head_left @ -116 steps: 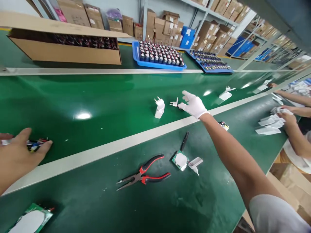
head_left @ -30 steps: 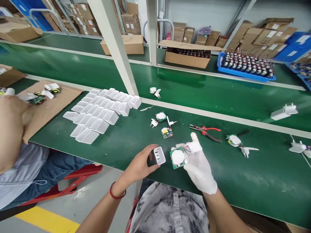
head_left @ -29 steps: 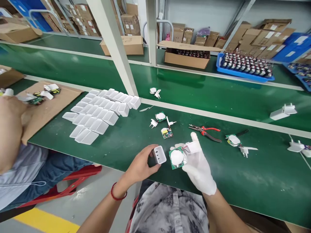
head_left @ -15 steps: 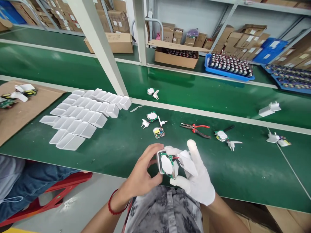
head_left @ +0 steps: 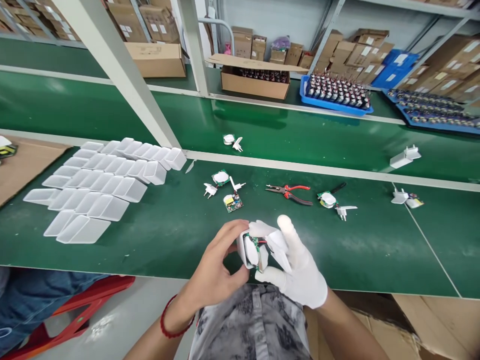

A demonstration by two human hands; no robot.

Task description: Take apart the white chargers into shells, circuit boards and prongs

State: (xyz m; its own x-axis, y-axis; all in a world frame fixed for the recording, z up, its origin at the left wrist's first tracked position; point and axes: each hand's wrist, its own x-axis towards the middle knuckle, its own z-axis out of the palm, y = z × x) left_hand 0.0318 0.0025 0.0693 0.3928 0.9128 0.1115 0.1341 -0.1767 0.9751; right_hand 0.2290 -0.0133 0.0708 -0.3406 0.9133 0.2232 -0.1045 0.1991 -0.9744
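1. At the far left edge of the matte green counter lies a flat brown cardboard sheet.
2. Just right of it, smooth boxy white plastic shells lie on their sides. They sit in close slanting rows and touch one another.
3. The bare left hand, with a red cord at the wrist, hovers over the middle of the near edge. Its fingers curl shut around a white charger housing with rounded corners.
4. At the housing's open mouth sits a green circuit board with a white oval pad on its face. A red wire runs from it to a white plug cap.
5. The right hand wears a white fabric glove. It pinches the board and cap between thumb and lower fingers, with the index finger pointing straight up.
6. Beyond the hands, needle-nose pliers with red and black handles lie flat on the counter.
7. At the far edge, toward the right, a blue plastic tray is packed with upright dark components.
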